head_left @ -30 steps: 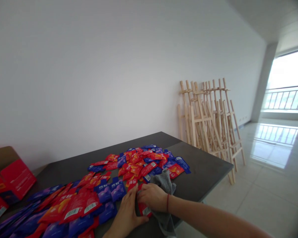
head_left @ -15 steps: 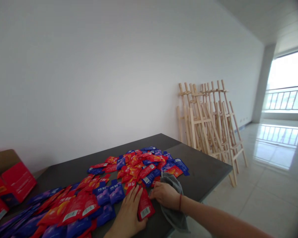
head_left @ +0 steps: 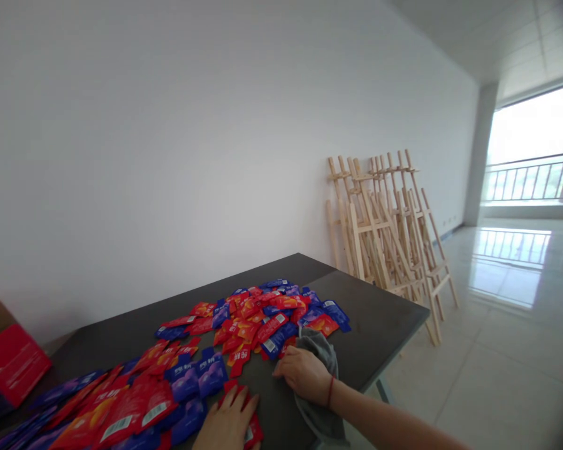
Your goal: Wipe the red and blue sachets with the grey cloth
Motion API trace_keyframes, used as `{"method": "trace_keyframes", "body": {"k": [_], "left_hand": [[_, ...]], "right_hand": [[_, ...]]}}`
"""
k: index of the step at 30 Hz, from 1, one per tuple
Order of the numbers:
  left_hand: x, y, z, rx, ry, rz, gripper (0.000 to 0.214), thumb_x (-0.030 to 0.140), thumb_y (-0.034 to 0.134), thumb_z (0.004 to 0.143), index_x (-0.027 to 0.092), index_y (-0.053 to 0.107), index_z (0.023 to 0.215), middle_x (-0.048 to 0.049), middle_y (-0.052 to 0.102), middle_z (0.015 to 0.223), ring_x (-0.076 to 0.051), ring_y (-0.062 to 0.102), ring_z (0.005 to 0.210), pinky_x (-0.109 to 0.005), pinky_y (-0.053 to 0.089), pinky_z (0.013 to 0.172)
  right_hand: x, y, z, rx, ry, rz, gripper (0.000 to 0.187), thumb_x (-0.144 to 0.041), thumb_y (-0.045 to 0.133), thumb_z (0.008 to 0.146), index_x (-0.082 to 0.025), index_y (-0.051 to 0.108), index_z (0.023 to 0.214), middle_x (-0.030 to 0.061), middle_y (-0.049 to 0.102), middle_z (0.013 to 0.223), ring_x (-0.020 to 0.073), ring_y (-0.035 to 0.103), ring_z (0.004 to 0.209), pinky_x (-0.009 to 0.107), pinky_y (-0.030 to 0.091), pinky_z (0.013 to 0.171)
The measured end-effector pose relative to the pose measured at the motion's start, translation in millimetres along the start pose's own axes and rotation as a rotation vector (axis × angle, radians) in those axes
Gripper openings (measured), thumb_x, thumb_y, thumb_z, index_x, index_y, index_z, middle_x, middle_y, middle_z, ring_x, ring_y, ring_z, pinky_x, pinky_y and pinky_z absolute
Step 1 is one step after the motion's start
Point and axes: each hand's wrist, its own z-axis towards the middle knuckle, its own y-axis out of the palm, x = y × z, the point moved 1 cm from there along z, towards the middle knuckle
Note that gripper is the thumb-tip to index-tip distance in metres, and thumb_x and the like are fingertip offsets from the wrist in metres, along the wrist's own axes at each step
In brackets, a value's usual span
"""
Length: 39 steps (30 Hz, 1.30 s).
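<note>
We find the left hand (head_left: 231,420) flat, fingers slightly spread, over 1 red packet (head_left: 256,430) on the dark table (head_left: 370,319); the right hand (head_left: 304,374), fingers curled, holds a grey cloth (head_left: 322,420) beside the packet pile (head_left: 258,312).

Blown-out window (head_left: 535,134) far right of my fingers (head_left: 286,367), glare on floor (head_left: 509,269) that side; wall (head_left: 169,156) ahead dimmer.

Flat red packet (head_left: 255,425); rumpled grey cloth (head_left: 319,420) nearby

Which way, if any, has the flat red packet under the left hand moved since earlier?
Yes: the packet moved leftward and nearer the camera, away from the dark tabletop's far corner.
</note>
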Motion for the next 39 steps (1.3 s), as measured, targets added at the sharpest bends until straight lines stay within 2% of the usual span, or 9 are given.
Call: {"method": "trace_keyframes", "body": {"k": [5, 10, 12, 15, 18, 22, 27, 33, 39], "left_hand": [[-41.2, -3.1, -22.8, 0.084, -0.027, 0.08, 0.061, 0.028, 0.052, 0.073, 0.021, 0.055, 0.134, -0.0098, 0.047, 0.147, -0.033, 0.038, 0.139, -0.059, 0.02, 0.117], [-83.7, 2.4, -29.8, 0.174, -0.029, 0.03, 0.054, 0.056, 0.047, 0.085, 0.022, 0.064, 0.122, -0.0122, 0.058, 0.137, -0.034, 0.047, 0.132, -0.063, 0.019, 0.116], [-88.1, -2.5, -28.8, 0.182, -0.069, 0.012, 0.048, 0.054, 0.043, 0.088, 0.022, 0.068, 0.113, -0.0119, 0.067, 0.125, -0.032, 0.056, 0.123, -0.062, 0.021, 0.114], [-76.7, -15.6, -18.4, 0.139, -0.153, 0.054, 0.035, 0.04, 0.046, 0.085, 0.02, 0.07, 0.1, -0.0115, 0.07, 0.113, -0.029, 0.062, 0.111, -0.057, 0.028, 0.111], [-53.8, -25.2, 6.9, 0.179, -0.238, 0.159, 0.036, 0.032, 0.052, 0.079, 0.014, 0.068, 0.106, -0.0168, 0.066, 0.12, -0.032, 0.059, 0.114, -0.049, 0.037, 0.101], [-26.4, -23.2, 50.6, 0.258, -0.204, 0.176, 0.041, 0.03, 0.052, 0.082, 0.008, 0.064, 0.115, -0.0184, 0.066, 0.119, -0.032, 0.059, 0.113, -0.042, 0.042, 0.095], [-16.7, -19.0, 82.2, 0.237, -0.227, 0.177, 0.036, 0.019, 0.04, 0.089, 0.003, 0.068, 0.105, -0.0217, 0.072, 0.103, -0.033, 0.066, 0.102, -0.043, 0.046, 0.088], [-16.7, -20.3, 73.8, 0.194, -0.204, 0.203, 0.037, 0.002, 0.037, 0.085, 0.008, 0.071, 0.096, -0.0183, 0.074, 0.097, -0.027, 0.069, 0.096, -0.041, 0.045, 0.091], [-8.4, -7.3, 38.6, 0.159, -0.2, 0.228, 0.048, -0.006, 0.027, 0.084, 0.008, 0.064, 0.111, -0.0181, 0.073, 0.094, -0.026, 0.072, 0.09, -0.037, 0.053, 0.078]], "right_hand": [[0.9, 0.9, -0.3, 0.001, 0.008, 0.001, 0.031, -0.006, 0.051, 0.081, -0.02, 0.071, 0.101, 0.0024, 0.071, 0.101, 0.0209, 0.056, 0.096, 0.032, 0.042, 0.088], [-2.0, -3.3, -0.8, -0.008, 0.005, -0.001, 0.032, -0.006, 0.05, 0.081, -0.019, 0.071, 0.101, 0.0027, 0.071, 0.1, 0.0208, 0.056, 0.095, 0.031, 0.042, 0.089], [-3.0, -4.6, -1.3, -0.011, 0.01, -0.003, 0.032, -0.007, 0.049, 0.082, -0.02, 0.071, 0.102, 0.0031, 0.071, 0.1, 0.0211, 0.056, 0.096, 0.032, 0.042, 0.088], [-3.0, -4.9, -2.3, -0.01, 0.018, -0.01, 0.032, -0.007, 0.049, 0.083, -0.02, 0.071, 0.103, 0.0038, 0.071, 0.1, 0.0214, 0.056, 0.097, 0.032, 0.043, 0.087], [-2.3, -4.6, -3.0, 0.001, 0.014, -0.012, 0.032, -0.007, 0.049, 0.083, -0.02, 0.071, 0.103, 0.0036, 0.071, 0.099, 0.0213, 0.056, 0.096, 0.032, 0.043, 0.087], [-2.3, -3.8, -2.5, 0.022, -0.006, -0.016, 0.031, -0.006, 0.05, 0.082, -0.02, 0.07, 0.102, 0.0027, 0.071, 0.099, 0.0211, 0.056, 0.096, 0.032, 0.043, 0.087], [-1.7, -0.8, -0.9, 0.042, -0.012, -0.031, 0.029, -0.006, 0.05, 0.082, -0.019, 0.07, 0.097, 0.0025, 0.072, 0.097, 0.0205, 0.057, 0.093, 0.031, 0.043, 0.086], [-3.2, -3.5, -1.2, 0.04, 0.003, -0.005, 0.03, -0.007, 0.05, 0.081, -0.019, 0.07, 0.099, 0.0023, 0.071, 0.099, 0.0213, 0.056, 0.095, 0.032, 0.043, 0.087], [-2.5, -3.1, -0.3, 0.028, -0.004, 0.026, 0.033, -0.005, 0.05, 0.08, -0.02, 0.071, 0.1, 0.0023, 0.071, 0.1, 0.0214, 0.056, 0.098, 0.032, 0.042, 0.09]]}}
